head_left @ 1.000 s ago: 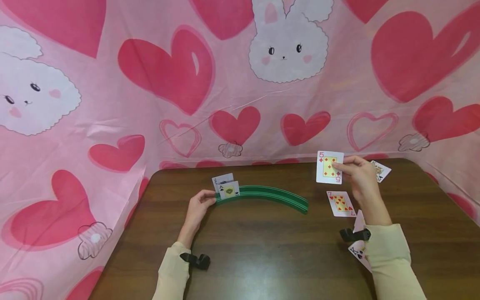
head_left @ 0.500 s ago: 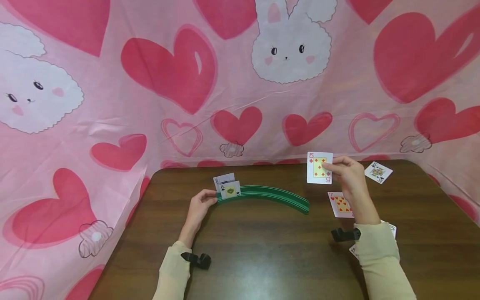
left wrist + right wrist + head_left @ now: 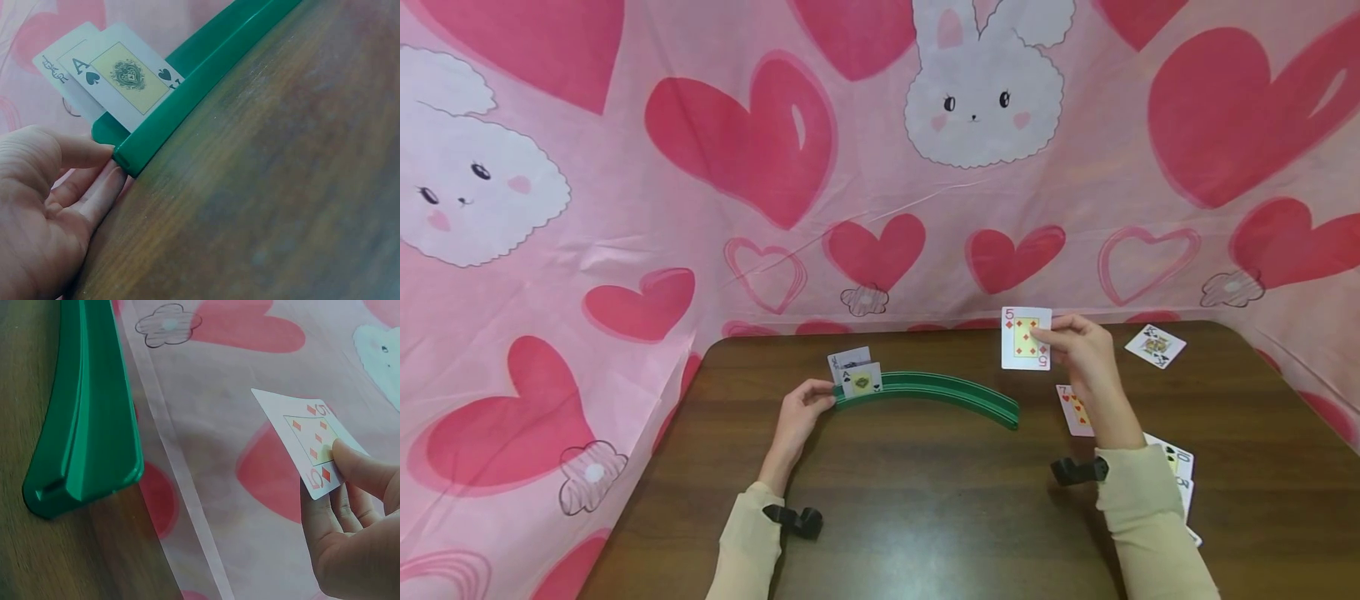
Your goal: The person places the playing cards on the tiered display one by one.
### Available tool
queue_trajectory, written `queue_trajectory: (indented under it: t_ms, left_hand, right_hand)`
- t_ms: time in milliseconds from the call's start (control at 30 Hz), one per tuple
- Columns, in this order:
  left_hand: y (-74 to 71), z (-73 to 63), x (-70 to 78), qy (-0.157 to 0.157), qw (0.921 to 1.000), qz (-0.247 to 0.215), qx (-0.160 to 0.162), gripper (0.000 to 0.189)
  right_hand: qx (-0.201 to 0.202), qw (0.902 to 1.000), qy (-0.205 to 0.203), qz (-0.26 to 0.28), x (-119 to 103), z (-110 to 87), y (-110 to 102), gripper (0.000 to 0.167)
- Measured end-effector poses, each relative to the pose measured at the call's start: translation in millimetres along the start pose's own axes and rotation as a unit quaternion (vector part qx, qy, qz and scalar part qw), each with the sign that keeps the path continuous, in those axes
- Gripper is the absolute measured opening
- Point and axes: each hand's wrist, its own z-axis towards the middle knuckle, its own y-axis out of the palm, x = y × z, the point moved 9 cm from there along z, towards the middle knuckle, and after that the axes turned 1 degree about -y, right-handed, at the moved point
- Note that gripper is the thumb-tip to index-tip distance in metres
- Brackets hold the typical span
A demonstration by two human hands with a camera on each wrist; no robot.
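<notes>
In the head view, a curved green card holder [image 3: 940, 385] lies across the far middle of the table. Upright in its left end are an ace of spades [image 3: 128, 69] and, behind it, a joker [image 3: 61, 59]. My left hand [image 3: 797, 417] pinches that same end of the holder between thumb and fingers. Held between the thumb and fingers of my right hand [image 3: 1090, 358] is a five of diamonds [image 3: 1012, 346], face toward me, in the air beyond the holder's right end. The right wrist view shows the thumb on the card's face and the other fingers behind it.
A seven of hearts [image 3: 1075, 412] lies under my right wrist, partly covered. A king [image 3: 1156, 346] lies at the back right of the wooden table [image 3: 925, 517]. Several cards, a ten [image 3: 1180, 457] among them, overlap beside the right sleeve. A pink heart-patterned cloth [image 3: 865, 183] hangs behind.
My right hand has carried the five of diamonds leftward, toward the holder, uncovering the king at the back. The left hand stays at the holder's end.
</notes>
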Motion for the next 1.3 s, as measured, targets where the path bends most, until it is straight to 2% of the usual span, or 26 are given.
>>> queue_trajectory:
  t_ms: [267,400,600,1100,1300]
  left_hand:
    - [0.7,-0.7,1.6,0.005,1.0,-0.001,0.001,0.02]
    - [1.0,-0.9,0.9,0.003,1.0,-0.001,0.001,0.02]
    - [1.0,-1.8,1.4,0.005,1.0,-0.003,0.001,0.02]
    - [0.8,-2.7,0.3,-0.002,1.0,-0.004,0.004,0.02]
    - [1.3,-2.9,0.7,-0.001,1.0,-0.004,0.002,0.02]
  right_hand:
    - [-0.036,0.9993,0.001,-0.013,4,-1.5,14,0.024]
    - [-0.032,0.9989,-0.004,-0.035,6,-1.5,18,0.024]
    - [-0.027,0.9989,-0.003,-0.038,9,-1.8,25,0.026]
    - [-0.037,0.9974,0.002,-0.061,21,-2.0,46,0.013]
    - [-0.06,0.9955,0.0,-0.073,29,-0.5,61,0.016]
